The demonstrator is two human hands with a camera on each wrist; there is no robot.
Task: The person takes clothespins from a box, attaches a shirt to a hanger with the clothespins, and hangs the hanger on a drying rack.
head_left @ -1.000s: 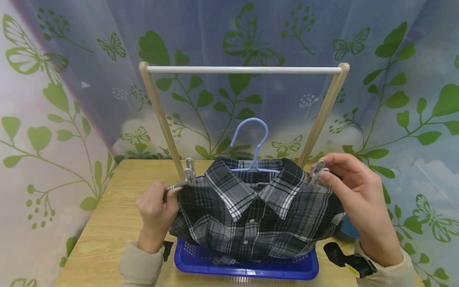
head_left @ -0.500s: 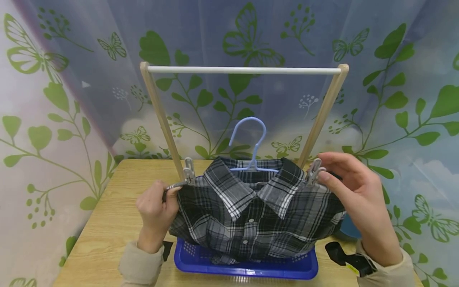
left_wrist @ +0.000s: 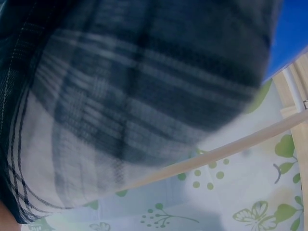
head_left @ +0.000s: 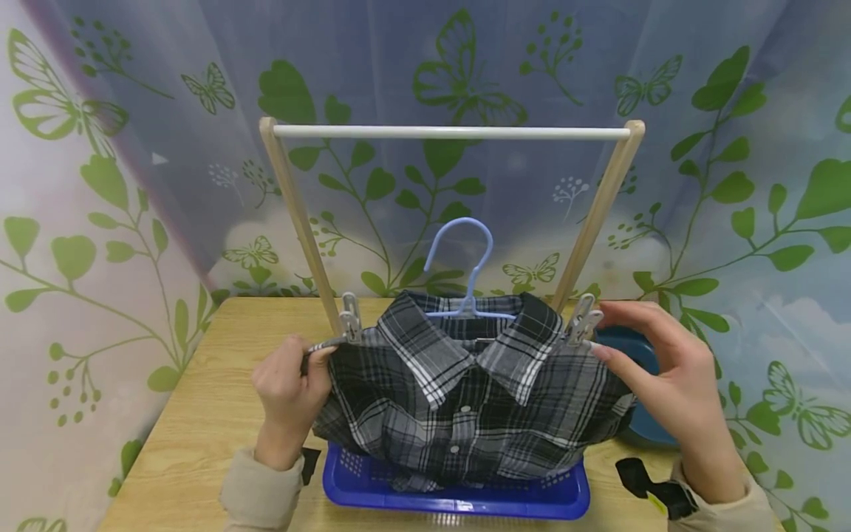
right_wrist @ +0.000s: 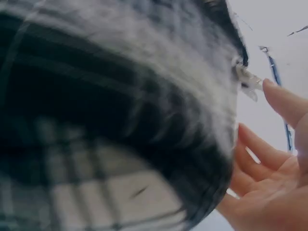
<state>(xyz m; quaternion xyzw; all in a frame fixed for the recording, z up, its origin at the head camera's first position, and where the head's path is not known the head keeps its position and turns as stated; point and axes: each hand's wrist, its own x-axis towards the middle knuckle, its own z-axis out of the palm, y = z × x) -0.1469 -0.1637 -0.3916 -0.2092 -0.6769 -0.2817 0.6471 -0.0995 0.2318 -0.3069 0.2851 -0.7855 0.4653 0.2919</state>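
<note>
A black-and-grey plaid shirt (head_left: 459,425) hangs on a light-blue hanger (head_left: 490,255), whose hook rises above the collar. Two grey clothespins grip its shoulders: a left clothespin (head_left: 349,318) and a right clothespin (head_left: 583,321). My left hand (head_left: 290,380) pinches the cloth at the shirt's left edge, beside the left clothespin. My right hand (head_left: 674,388) has thumb and fingers spread apart just outside the right clothespin. In the right wrist view a fingertip is right at the end of that clothespin (right_wrist: 248,79). The left wrist view is filled mostly by blurred shirt cloth (left_wrist: 144,86).
Below the shirt stands a blue plastic basket (head_left: 459,508) on the wooden table (head_left: 199,414). Behind it rises a wooden rack with a white crossbar (head_left: 452,132). A teal basin (head_left: 654,428) sits to the right, partly behind my right hand. A leaf-patterned curtain (head_left: 399,89) backs the scene.
My right hand let go of the right clothespin and its fingers opened, moving slightly right and down. The clothespin stays on the shoulder. The left hand keeps its pinch on the shirt.
</note>
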